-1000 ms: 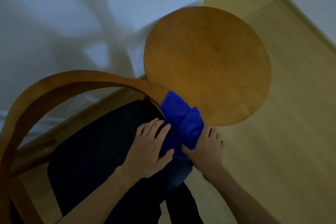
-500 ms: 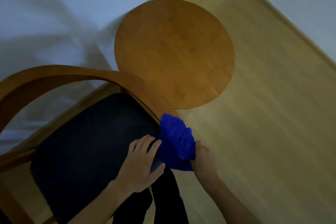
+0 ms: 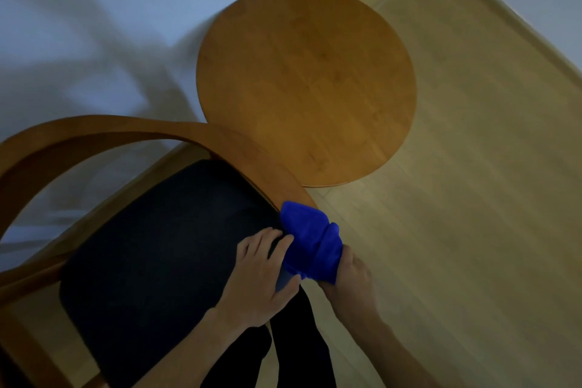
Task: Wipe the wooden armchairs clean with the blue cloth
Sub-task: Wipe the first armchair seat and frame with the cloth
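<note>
The blue cloth (image 3: pixel 311 241) sits bunched over the end of the wooden armchair's (image 3: pixel 126 132) curved armrest, lower centre of the frame, just right of the dark seat cushion (image 3: pixel 163 246). The right hand (image 3: pixel 348 274) grips the cloth from the lower right — its fingers are curled into the folds and mostly hidden by the fabric. The left hand (image 3: pixel 261 274) lies on the right edge of the cushion with its fingers spread and fairly straight, fingertips touching the cloth's left side and the thumb reaching under its lower edge; whether it pinches the fabric cannot be told.

The armrest sweeps in one bent band from the left edge of the frame across to the cloth. Just beyond it, upper centre, stands a round wooden bench (image 3: pixel 305 82), its rim overlapped by the armrest in this view — whether they touch cannot be told. Pale wooden floor (image 3: pixel 456 198) fills the right side, and a white wall (image 3: pixel 110 9) with soft shadows takes up the upper left. Dark trouser legs (image 3: pixel 296 346) show at the bottom centre.
</note>
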`<state>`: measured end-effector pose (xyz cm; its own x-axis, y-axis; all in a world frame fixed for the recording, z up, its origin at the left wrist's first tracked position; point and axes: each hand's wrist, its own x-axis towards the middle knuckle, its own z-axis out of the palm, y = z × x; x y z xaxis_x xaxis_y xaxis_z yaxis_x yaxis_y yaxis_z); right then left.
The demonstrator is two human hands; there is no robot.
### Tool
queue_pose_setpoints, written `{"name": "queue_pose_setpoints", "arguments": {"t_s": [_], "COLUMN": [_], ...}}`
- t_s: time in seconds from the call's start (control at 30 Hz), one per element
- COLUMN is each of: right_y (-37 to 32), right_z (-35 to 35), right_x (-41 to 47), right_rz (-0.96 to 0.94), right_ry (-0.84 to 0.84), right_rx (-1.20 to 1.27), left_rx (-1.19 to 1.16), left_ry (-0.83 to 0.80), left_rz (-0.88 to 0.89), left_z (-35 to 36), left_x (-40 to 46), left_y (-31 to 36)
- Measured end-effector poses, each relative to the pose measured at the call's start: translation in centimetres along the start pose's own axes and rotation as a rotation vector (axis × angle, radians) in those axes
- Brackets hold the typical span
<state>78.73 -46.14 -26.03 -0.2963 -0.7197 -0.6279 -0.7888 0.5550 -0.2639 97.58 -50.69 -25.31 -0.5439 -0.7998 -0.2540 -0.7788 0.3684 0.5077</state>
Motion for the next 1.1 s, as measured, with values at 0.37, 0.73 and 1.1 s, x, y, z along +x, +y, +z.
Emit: {"name": "queue_pose_setpoints", "arguments": {"t_s": [0.37,0.73,1.1], "right_y": [-8.8,-20.0,-31.0], "right_z": [1.0,-0.6,-1.1], "right_x": [3.2,11.1,16.6], "right_rz": [-0.024,-0.274,-0.769], "right_ry": [0.261,0.293,0.209], "right_rx": [-0.333,-0.557,-0.786], "left_rx": [-0.082,-0.019,-0.004], "left_ry": [0.073,0.248,0.367], "left_rz": [-0.096,-0.303,-0.627], "left_z": [-1.0,-7.3,-10.2], "left_x": [1.1,3.4,-0.8], "left_y": [-3.6,-12.4,-18.6]}}
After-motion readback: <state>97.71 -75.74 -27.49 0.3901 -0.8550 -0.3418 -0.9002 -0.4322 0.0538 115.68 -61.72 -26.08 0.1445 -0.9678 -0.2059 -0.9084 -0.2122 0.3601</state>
